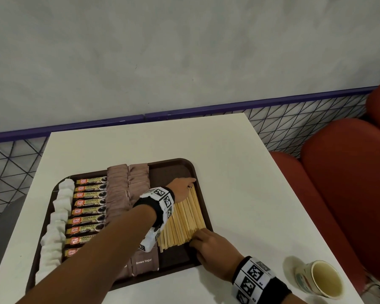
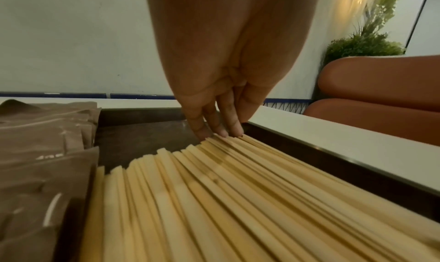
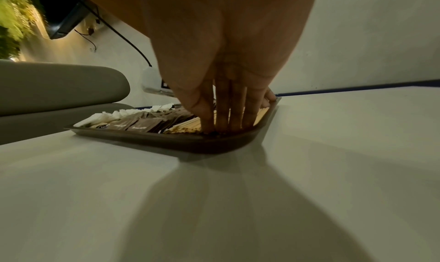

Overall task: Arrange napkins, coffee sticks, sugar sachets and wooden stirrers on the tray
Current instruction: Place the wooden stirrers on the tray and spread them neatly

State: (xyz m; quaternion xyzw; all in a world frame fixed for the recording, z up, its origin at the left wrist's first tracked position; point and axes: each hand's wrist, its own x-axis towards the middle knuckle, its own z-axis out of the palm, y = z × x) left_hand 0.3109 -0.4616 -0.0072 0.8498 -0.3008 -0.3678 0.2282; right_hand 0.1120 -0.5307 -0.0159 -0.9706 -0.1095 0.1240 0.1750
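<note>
1. Head view showed a white square table [image 1: 228, 172] carrying a dark brown rectangular plastic tray [image 1: 173, 170] with rounded corners.
2. Beside the table's right edge stood red upholstered seats [image 1: 347, 172], and a pale paper cup [image 1: 320, 279] sat on the table near the right wrist.
3. Along the tray's left edge ran a column of crumpled white paper napkins [image 1: 55, 224].
4. Just right of them lay a stacked column of gold-and-black coffee sticks [image 1: 88, 212] labelled "Granules".
5. Next came two columns of brown paper sugar sachets [image 1: 119, 189], the nearest one printed "Brown Sugar".
6. Pale flat wooden stirrers [image 1: 187, 218] lay side by side in the tray's right part, fanned slightly, reaching close to its right rim.
7. Left hand [image 1: 180, 187] reached across the tray; its straight fingers [image 2: 223, 115], held together, pressed on the far ends of the stirrers, gripping nothing.
8. Right hand [image 1: 211, 249] rested at the tray's near right corner, its straight fingers [image 3: 221, 106] pushing against the near ends of the stirrers, likewise enclosing nothing.
</note>
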